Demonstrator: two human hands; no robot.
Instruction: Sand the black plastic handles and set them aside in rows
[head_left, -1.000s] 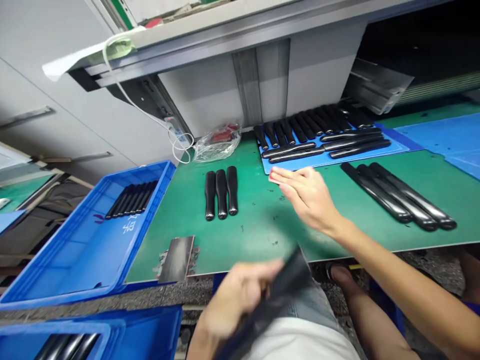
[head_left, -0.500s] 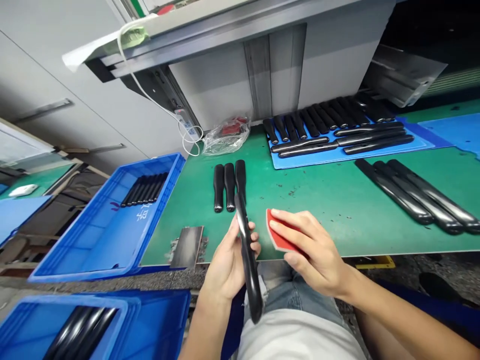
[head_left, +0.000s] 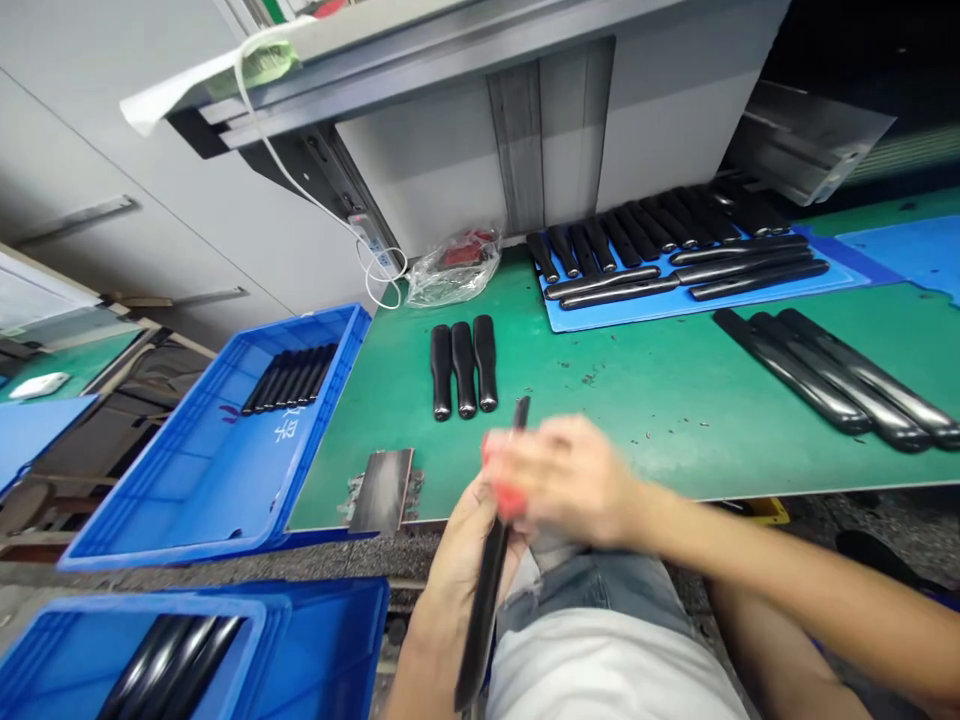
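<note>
My left hand [head_left: 466,540] is wrapped round a long black handle-like piece [head_left: 480,610], which slants over my lap at the table's front edge. A red pad [head_left: 504,488] is pressed on the upper part of that piece by my right hand [head_left: 574,480], blurred by motion. Part of the left fingers is hidden behind the right hand and the piece. Three short black pieces [head_left: 464,368] lie side by side on the green table just beyond my hands. A grey rectangular block [head_left: 382,490] lies at the front edge, left of my left hand.
Many black pieces lie on a blue mat [head_left: 600,318] at the back. Three long ones [head_left: 832,385] lie at the right. Blue crates [head_left: 300,480] with black pieces stand at the left. A clear plastic bag [head_left: 454,270] sits near a white cable [head_left: 300,190].
My right hand has moved left and brought the red pad onto the black piece. The piece has turned, its lower end now further left and its top away from the three short pieces.
</note>
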